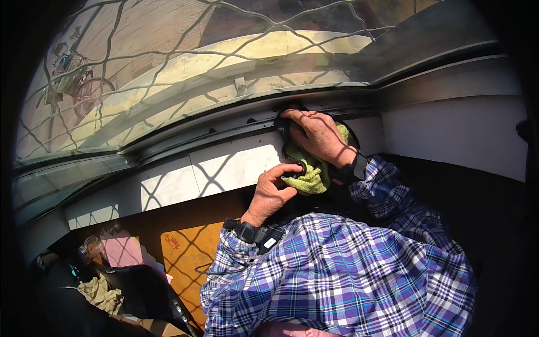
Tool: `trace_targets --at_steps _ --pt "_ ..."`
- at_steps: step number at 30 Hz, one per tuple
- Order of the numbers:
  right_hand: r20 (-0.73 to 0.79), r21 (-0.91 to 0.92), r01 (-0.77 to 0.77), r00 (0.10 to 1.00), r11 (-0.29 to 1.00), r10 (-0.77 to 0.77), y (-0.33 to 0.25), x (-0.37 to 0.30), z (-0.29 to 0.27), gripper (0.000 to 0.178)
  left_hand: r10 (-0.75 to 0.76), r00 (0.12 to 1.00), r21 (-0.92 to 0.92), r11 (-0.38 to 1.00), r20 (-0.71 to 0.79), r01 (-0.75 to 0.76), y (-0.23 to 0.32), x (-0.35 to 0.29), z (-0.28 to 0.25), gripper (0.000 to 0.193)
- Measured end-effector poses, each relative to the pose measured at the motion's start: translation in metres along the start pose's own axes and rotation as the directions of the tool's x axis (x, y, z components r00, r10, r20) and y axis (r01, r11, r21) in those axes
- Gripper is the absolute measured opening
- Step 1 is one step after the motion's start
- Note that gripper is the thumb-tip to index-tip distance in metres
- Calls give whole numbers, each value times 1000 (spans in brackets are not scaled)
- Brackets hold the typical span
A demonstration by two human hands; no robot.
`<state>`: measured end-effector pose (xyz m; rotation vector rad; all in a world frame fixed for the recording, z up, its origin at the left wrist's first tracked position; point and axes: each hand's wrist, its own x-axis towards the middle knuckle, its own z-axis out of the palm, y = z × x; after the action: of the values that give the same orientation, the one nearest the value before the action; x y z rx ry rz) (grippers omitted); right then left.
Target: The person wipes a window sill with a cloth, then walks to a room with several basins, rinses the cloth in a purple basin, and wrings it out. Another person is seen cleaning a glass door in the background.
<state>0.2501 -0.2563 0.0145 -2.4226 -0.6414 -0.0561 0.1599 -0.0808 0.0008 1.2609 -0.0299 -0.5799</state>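
A crumpled yellow-green cloth point(312, 178) is bunched between my two hands at the white sill, below the window frame. My right hand point(321, 135) lies over it, with bent fingers and thumb closed around a black item point(283, 128) against the frame. What that item is, I cannot make out. Lower and to the left, my left hand point(268, 194) pinches the cloth's near edge between thumb and forefinger, where something dark also shows. The right palm hides part of the cloth. Both wrists wear black straps.
Wire mesh point(275, 25) crosses the window ahead, with a bicycle point(90, 92) outside. The white sill point(233, 165) runs across, above a brown wooden panel point(193, 253). At lower left are a black chair point(147, 289), a beige cloth point(102, 293) and pink paper point(122, 250).
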Motion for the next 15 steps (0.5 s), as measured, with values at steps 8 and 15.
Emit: trace_targets --at_steps 8,15 --pt "144 14 63 988 998 -64 -21 17 16 39 21 989 53 998 -149 -14 -8 -18 -18 40" --pt "155 -146 129 982 981 -106 -22 23 24 29 68 973 28 998 -222 -63 -10 -19 -18 38"
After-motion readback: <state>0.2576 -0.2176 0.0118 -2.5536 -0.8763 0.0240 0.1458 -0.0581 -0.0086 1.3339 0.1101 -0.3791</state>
